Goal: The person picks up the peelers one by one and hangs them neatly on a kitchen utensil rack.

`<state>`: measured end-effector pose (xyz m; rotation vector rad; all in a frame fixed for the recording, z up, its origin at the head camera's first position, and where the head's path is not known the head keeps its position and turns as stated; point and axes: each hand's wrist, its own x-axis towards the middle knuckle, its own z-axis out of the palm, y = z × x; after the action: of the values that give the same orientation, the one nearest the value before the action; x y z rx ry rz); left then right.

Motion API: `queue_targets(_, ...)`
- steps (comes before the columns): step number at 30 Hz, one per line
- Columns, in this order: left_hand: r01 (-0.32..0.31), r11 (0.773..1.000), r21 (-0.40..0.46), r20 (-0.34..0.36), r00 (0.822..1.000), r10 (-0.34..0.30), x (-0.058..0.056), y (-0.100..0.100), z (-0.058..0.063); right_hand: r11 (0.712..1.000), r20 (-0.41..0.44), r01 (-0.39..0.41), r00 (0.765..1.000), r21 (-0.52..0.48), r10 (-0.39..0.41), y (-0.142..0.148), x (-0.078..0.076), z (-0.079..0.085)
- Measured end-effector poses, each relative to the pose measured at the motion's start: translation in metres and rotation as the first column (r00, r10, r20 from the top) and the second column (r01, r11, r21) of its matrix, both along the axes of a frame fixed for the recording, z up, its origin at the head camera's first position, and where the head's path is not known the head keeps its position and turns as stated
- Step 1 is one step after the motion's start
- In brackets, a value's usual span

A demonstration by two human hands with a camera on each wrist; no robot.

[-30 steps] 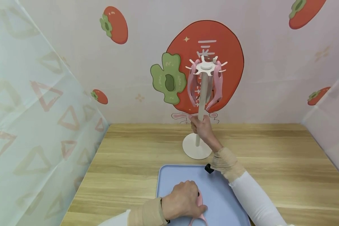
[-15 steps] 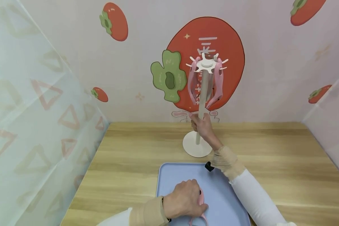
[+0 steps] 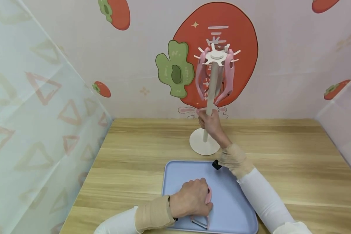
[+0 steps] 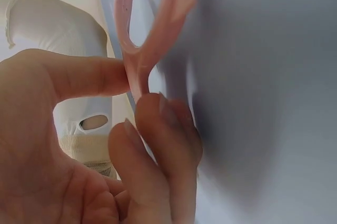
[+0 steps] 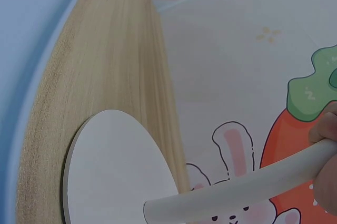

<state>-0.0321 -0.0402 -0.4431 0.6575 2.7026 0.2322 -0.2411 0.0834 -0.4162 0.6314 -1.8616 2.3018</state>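
My left hand [image 3: 191, 198] is over the blue tray [image 3: 231, 208] and pinches a pink peeler [image 3: 208, 195] between thumb and fingers. The peeler's forked head with its metal blade points toward the near edge of the tray. In the left wrist view, the fingertips sit where the fork of the peeler [image 4: 139, 66] meets the handle, close over the tray. Farther back, my right hand [image 3: 212, 125] grips the post of a white rotating utensil rack [image 3: 212, 87]. Pink utensils [image 3: 228, 76] hang from the hooks at its top. The rack's round base [image 5: 116, 166] rests on the table.
The wooden table [image 3: 134, 156] reaches back to a wall [image 3: 134, 65] printed with red fruit. A patterned side sheet [image 3: 46, 130] stands at the left. A small black device [image 3: 216, 164] sits at the right wrist, over the tray's far edge.
The head view has tilted down, so everything sits higher in it. In the left hand the peeler has turned a little, and its blade now shows. The right hand stays on the post.
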Motion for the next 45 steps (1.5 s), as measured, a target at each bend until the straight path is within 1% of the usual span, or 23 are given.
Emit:
queue_targets(6, 0.015, 1.0, -0.006, -0.001, 1.0, -0.015, 0.001, 0.0, -0.001, 1.0, -0.006, 0.0, 1.0, -0.01, 0.0, 0.0, 0.0, -0.002)
queue_targets(12, 0.032, 0.999, -0.008, 0.022, 0.999, -0.032, 0.001, 0.0, -0.001, 1.0, -0.007, 0.002, 1.0, -0.007, -0.002, -0.001, 0.0, -0.003)
queue_targets(21, 0.043, 0.999, -0.004, 0.02, 0.999, -0.043, 0.001, -0.001, 0.003, 1.0, -0.005, 0.0, 1.0, 0.003, 0.0, -0.001, 0.003, -0.004)
queue_targets(30, 0.069, 0.998, 0.003, -0.027, 0.997, -0.069, -0.006, -0.003, 0.011, 1.0, -0.045, -0.004, 0.999, -0.018, 0.003, 0.001, -0.003, -0.001)
queue_targets(37, 0.075, 0.997, 0.032, -0.043, 0.996, -0.074, -0.007, -0.006, 0.012, 1.0, -0.012, -0.013, 1.0, -0.013, 0.013, 0.002, -0.004, -0.001)
queue_targets(45, 0.086, 0.996, 0.029, -0.115, 0.99, -0.082, -0.005, -0.008, 0.013, 1.0, 0.004, -0.002, 1.0, -0.004, 0.002, 0.0, -0.001, -0.002)
